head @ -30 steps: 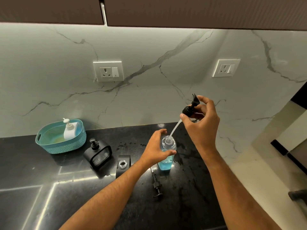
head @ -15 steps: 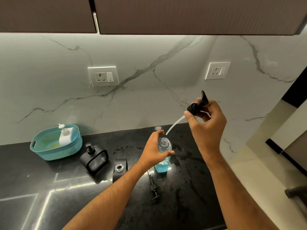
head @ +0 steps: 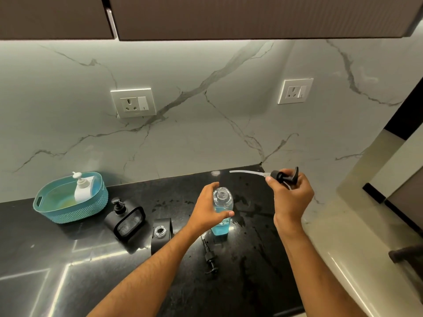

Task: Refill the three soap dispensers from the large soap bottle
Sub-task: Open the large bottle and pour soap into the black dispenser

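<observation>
The table [head: 68,259] was shiny black stone. The bottle [head: 223,203] was clear smooth plastic. The basket [head: 75,212] was bumpy blue plastic.

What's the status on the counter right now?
Left hand grips clear bottle, neck open. Right hand holds black pump, tube clear of bottle. Loose pump lies beside the bottle.

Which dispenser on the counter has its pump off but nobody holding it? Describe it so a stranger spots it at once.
Start at the teal basket at the left of the black counter, then move right past the black dispenser with its pump on. Next comes the squat black dispenser, just left of the left hand gripping the clear bottle. Alone among them, it shows a bare round open neck on top.
</observation>
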A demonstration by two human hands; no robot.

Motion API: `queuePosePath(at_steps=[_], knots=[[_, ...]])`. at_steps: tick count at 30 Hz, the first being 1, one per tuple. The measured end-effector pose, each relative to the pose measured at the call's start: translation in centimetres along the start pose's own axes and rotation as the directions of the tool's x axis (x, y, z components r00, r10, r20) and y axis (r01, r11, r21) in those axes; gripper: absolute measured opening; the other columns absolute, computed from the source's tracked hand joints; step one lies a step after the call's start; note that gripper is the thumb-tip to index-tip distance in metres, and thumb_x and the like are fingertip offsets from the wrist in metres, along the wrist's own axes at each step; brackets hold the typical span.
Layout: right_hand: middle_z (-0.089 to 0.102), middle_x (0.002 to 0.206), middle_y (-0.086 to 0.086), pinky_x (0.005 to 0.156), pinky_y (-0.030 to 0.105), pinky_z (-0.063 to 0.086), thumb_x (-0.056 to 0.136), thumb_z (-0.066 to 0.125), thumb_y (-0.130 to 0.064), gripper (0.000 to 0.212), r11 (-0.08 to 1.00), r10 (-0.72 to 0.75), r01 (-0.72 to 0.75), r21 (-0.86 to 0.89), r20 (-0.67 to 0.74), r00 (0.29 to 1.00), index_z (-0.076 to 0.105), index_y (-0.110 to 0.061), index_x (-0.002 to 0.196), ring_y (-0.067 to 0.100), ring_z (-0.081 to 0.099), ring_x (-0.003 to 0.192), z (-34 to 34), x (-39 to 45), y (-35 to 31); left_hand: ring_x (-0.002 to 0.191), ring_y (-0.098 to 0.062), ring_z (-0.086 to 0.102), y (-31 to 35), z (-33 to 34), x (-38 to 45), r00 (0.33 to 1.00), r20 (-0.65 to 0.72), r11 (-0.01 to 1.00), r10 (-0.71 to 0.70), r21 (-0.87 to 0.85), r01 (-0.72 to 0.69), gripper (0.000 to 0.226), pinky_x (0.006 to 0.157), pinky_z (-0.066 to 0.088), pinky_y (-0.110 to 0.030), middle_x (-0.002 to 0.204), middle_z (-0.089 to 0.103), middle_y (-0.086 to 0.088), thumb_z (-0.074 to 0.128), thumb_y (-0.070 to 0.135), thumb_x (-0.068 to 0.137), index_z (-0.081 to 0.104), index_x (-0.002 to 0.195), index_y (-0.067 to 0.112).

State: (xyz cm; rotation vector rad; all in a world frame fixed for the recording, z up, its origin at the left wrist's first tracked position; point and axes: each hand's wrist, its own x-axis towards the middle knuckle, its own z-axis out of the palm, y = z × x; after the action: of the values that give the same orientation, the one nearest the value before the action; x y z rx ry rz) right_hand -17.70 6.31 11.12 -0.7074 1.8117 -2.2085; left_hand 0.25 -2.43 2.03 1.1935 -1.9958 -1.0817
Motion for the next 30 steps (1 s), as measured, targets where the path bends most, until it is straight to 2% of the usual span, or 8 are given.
queuePosePath(at_steps=[3,7,12,15,19,22,25,30], knots=[[0.072,0.094,0.002,0.077,0.027,0.063,0.072,0.089,-0.001,0.033,0.996,0.088,-0.089,-0.032,-0.022,0.996,0.070,-0.008,0.099,0.004,0.070,0.079,-0.4,-0.7,3.3,0.133,-0.014,0.049,-0.4,0.0,0.0,1.000,0.013,1.000,0.001,0.012,-0.001,0.098,0.113,0.045,-0.036,0.150,0.047,0.004,0.093,0.033,0.074,0.036,0.153,0.024],[0.071,0.098,-0.003,0.077,0.020,0.061,0.075,0.087,0.000,0.035,0.987,0.144,-0.144,-0.071,0.003,0.990,0.068,-0.011,0.102,-0.002,0.070,0.086,-1.0,-2.3,6.9,0.131,-0.012,0.049,-0.6,0.1,0.1,1.000,0.015,1.000,-0.003,0.009,0.003,0.096,0.112,0.045,-0.036,0.148,0.048,0.003,0.093,0.029,0.074,0.037,0.152,0.023],[0.072,0.100,0.000,0.078,0.026,0.062,0.074,0.088,-0.001,0.036,0.968,0.189,-0.184,-0.172,0.012,0.982,0.069,-0.017,0.100,0.013,0.072,0.092,-2.2,-3.9,11.3,0.131,-0.014,0.052,-1.1,0.3,0.2,1.000,0.014,1.000,-0.012,-0.005,0.012,0.097,0.114,0.048,-0.042,0.146,0.049,0.006,0.093,0.030,0.073,0.037,0.152,0.025],[0.070,0.101,0.001,0.078,0.026,0.061,0.072,0.089,-0.002,0.039,0.948,0.198,-0.188,-0.255,0.012,0.980,0.067,-0.017,0.101,0.015,0.070,0.094,-3.1,-4.9,13.4,0.133,-0.013,0.050,-1.5,0.4,0.1,1.000,0.020,1.000,-0.015,-0.018,0.016,0.100,0.115,0.046,-0.042,0.148,0.048,0.007,0.093,0.030,0.073,0.034,0.154,0.027],[0.067,0.098,0.003,0.079,0.025,0.057,0.069,0.089,0.002,0.039,0.898,0.148,-0.111,-0.426,0.054,0.988,0.066,-0.012,0.099,0.013,0.065,0.088,-4.4,-6.1,15.1,0.134,-0.015,0.051,-1.5,0.6,0.1,1.000,0.025,0.999,-0.018,-0.042,0.019,0.099,0.116,0.045,-0.042,0.148,0.050,0.004,0.093,0.024,0.074,0.033,0.153,0.025],[0.065,0.098,0.000,0.078,0.022,0.055,0.069,0.090,-0.001,0.043,0.829,0.141,-0.052,-0.556,0.118,0.983,0.065,-0.016,0.102,0.014,0.064,0.088,-5.4,-6.9,16.4,0.131,-0.014,0.053,-1.5,0.6,0.2,0.999,0.028,0.998,-0.021,-0.055,0.023,0.097,0.115,0.046,-0.041,0.144,0.052,0.006,0.093,0.022,0.074,0.034,0.151,0.025],[0.063,0.095,-0.007,0.083,0.036,0.054,0.069,0.091,-0.011,0.043,0.731,0.118,0.052,-0.680,0.200,0.973,0.066,-0.018,0.103,0.014,0.063,0.088,-6.1,-7.4,17.4,0.128,-0.012,0.053,-1.5,0.5,0.3,0.999,0.035,0.997,-0.024,-0.067,0.027,0.096,0.113,0.046,-0.038,0.140,0.052,0.008,0.093,0.020,0.074,0.035,0.150,0.025],[0.060,0.086,-0.011,0.083,0.039,0.042,0.071,0.089,-0.031,0.036,0.520,0.113,0.194,-0.832,0.292,0.950,0.069,-0.021,0.100,0.012,0.056,0.085,-6.3,-7.6,17.5,0.126,-0.012,0.055,-1.7,0.5,0.4,0.999,0.048,0.997,-0.015,-0.074,0.019,0.095,0.109,0.046,-0.032,0.136,0.053,0.010,0.094,0.020,0.073,0.036,0.148,0.026]])
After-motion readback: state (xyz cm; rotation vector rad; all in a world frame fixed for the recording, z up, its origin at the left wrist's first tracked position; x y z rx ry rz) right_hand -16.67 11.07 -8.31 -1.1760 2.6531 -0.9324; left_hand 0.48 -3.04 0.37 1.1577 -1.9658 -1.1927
